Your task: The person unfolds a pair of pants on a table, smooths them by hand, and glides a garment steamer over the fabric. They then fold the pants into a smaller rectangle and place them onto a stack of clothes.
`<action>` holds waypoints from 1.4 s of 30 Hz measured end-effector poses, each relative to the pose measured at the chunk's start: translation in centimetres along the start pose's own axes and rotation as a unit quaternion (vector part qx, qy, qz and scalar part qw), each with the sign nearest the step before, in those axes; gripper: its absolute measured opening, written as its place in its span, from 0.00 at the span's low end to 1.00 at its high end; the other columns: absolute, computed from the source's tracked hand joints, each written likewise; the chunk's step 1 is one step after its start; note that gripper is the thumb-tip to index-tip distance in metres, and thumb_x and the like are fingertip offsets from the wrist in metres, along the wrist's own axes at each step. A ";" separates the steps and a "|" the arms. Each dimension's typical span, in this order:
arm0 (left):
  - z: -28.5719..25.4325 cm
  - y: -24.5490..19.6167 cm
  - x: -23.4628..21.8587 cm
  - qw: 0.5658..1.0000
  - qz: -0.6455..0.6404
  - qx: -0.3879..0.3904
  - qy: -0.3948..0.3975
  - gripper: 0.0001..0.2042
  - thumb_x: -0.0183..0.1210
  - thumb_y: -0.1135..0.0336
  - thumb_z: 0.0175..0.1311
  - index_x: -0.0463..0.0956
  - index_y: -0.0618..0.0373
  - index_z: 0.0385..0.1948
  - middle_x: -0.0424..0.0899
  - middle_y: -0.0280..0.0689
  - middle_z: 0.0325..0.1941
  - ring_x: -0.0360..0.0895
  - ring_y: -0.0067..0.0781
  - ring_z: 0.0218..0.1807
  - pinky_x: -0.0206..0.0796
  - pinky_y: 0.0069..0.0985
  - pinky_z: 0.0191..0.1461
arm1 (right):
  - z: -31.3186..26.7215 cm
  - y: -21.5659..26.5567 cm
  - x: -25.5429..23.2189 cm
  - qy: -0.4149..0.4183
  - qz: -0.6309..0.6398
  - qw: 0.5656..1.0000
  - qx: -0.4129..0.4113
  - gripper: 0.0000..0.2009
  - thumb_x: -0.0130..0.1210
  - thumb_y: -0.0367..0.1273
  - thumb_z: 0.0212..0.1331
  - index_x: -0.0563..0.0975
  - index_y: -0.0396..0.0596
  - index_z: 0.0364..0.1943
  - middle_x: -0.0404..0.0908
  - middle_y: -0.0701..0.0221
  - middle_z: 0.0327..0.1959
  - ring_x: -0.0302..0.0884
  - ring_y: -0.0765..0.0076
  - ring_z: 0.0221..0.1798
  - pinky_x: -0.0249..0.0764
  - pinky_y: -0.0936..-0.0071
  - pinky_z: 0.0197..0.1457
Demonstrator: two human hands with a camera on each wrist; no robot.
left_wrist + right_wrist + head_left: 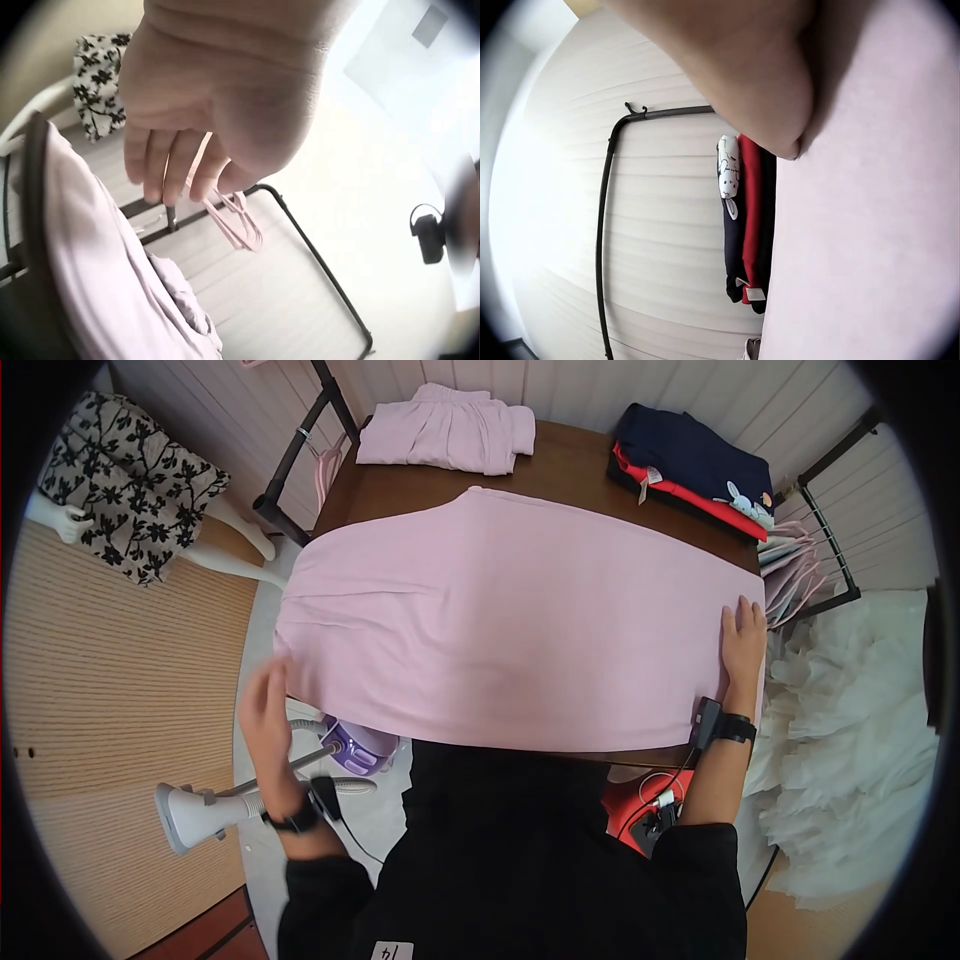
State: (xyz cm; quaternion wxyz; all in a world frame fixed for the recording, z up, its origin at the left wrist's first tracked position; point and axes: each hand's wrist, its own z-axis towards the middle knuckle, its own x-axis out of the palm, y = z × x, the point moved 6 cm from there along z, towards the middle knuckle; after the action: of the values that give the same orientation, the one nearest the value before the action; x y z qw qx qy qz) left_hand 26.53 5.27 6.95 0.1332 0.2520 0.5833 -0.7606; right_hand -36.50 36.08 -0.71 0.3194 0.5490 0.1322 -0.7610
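Observation:
A pair of pale pink trousers (580, 620), one leg over the other, lies sideways across the brown table. Its right part is smooth, while creases run through the left part. My right hand (744, 640) rests flat on the cloth near its right end, fingers spread a little. In the right wrist view, the heel of that hand (757, 90) lies along the pink cloth and its fingers are hidden. Just off the trousers' left end, my left hand (265, 710) is raised and blurred. The left wrist view shows this hand (217, 105) with loose fingers and nothing in them.
Folded pink clothing (445, 435) lies at the table's back left; a navy and red stack (695, 470) at the back right. A purple garment steamer (360, 748) stands on the floor at left. A mannequin in a floral skirt (130, 480) and white tulle (835, 740) flank the table.

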 end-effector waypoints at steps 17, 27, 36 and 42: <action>11.4 6.5 7.6 0.943 0.305 0.062 0.119 0.28 0.47 0.47 0.72 0.58 0.39 0.72 0.59 0.54 0.73 0.59 0.60 0.70 0.52 0.44 0.73 | -0.1 -0.1 -0.1 0.152 -0.098 0.977 0.116 0.31 0.34 0.56 0.70 0.55 0.65 0.75 0.47 0.67 0.80 0.40 0.49 0.80 0.41 0.44 0.77; 13.5 11.1 6.4 0.952 0.215 0.026 0.215 0.30 0.47 0.49 0.72 0.52 0.38 0.74 0.56 0.61 0.73 0.51 0.63 0.75 0.45 0.43 0.77 | -0.3 1.6 -0.1 0.198 -0.057 0.973 0.105 0.35 0.38 0.58 0.68 0.54 0.59 0.75 0.45 0.58 0.79 0.37 0.41 0.80 0.36 0.38 0.77; 18.7 0.0 9.1 0.935 0.275 0.152 0.162 0.24 0.59 0.61 0.66 0.69 0.61 0.62 0.75 0.60 0.59 0.74 0.56 0.58 0.67 0.39 0.60 | 4.7 1.0 -0.5 0.108 -0.034 0.988 0.104 0.33 0.44 0.55 0.66 0.61 0.58 0.72 0.53 0.57 0.77 0.41 0.42 0.79 0.41 0.39 0.77; 17.1 -9.9 19.7 0.972 -0.056 -0.020 0.227 0.22 0.60 0.67 0.64 0.71 0.64 0.59 0.78 0.46 0.56 0.81 0.26 0.32 0.73 0.23 0.33 | 4.2 1.2 0.8 0.092 -0.039 0.986 0.132 0.32 0.41 0.55 0.67 0.62 0.60 0.72 0.53 0.62 0.77 0.43 0.48 0.80 0.42 0.42 0.77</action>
State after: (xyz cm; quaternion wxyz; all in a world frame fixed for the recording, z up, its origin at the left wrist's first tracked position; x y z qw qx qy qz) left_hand 1.20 -6.44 7.79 -0.0406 0.3825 0.6268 -0.6776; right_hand -39.03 32.58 0.23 0.2007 0.6489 0.0802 -0.7295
